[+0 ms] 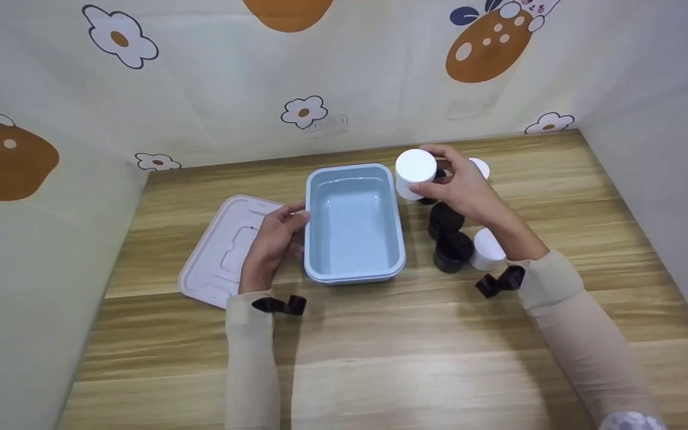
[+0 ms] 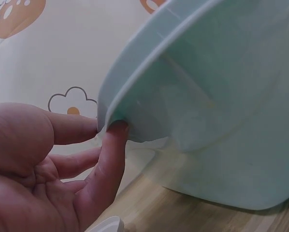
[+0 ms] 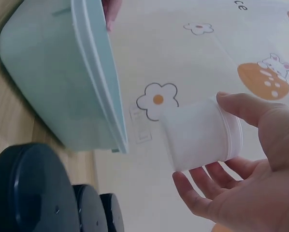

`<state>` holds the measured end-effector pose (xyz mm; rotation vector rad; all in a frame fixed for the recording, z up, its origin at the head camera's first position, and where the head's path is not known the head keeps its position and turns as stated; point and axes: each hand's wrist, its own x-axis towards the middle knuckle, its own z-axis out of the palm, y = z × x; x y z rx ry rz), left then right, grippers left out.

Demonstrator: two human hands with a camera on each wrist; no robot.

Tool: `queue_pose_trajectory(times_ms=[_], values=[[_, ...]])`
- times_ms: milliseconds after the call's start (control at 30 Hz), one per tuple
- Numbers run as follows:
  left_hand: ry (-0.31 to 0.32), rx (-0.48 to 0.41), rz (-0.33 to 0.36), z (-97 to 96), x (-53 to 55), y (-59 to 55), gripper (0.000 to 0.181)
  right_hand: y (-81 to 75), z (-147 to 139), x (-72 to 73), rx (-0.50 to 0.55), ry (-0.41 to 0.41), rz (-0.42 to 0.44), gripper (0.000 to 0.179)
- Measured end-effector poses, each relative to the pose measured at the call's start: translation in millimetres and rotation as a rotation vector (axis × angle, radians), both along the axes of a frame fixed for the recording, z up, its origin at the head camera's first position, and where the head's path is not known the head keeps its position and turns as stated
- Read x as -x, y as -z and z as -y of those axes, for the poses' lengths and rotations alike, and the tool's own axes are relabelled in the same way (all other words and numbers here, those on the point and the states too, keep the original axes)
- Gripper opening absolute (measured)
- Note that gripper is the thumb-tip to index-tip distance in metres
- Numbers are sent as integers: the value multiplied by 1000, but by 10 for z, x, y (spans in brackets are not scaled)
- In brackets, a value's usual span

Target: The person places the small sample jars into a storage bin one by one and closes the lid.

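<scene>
Above right of centre, the right hand [image 1: 464, 186] pinches a white jar [image 1: 414, 169] near the blue box [image 1: 353, 233], whose rim [image 1: 309, 251] the left hand [image 1: 272, 240] pinches. Carrying seems the step; next probably needs steady grip.

Before me, the wood-grain table [image 1: 380, 352] carries a light-blue rectangular tub [image 1: 353, 277]. On its left lies a pale ridged lid [image 1: 215, 257]; on its right I have black round jars [image 1: 453, 254], a white jar [image 1: 487, 249] just beside them and a white lidlike disc [image 1: 481, 168], partly hidden, farther back.
</scene>
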<state>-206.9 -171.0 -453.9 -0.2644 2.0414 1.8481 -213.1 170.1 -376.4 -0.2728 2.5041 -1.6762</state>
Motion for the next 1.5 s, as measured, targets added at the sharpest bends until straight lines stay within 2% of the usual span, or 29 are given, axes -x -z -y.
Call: queue_pose_trajectory(times_ms=[267,633,867,1067,1300,1500], values=[[-20,-68,-33,-21,0,23,44,-131,224,94,8,-22,5,70],[-20,-63,-38,-19,3,20,44,-260,563,207,-90,-77,3,72],[-12,-63,-30,1,-4,17,44,-279,762,298,-37,-55,42,70],[-10,-52,-27,1,0,16,44,-222,922,378,-22,-47,110,71],[1,-34,-42,-11,6,23,45,-66,1068,433,-42,-67,169,68],[0,-22,-26,-6,7,13,43,73,1185,465,-101,-47,257,68]])
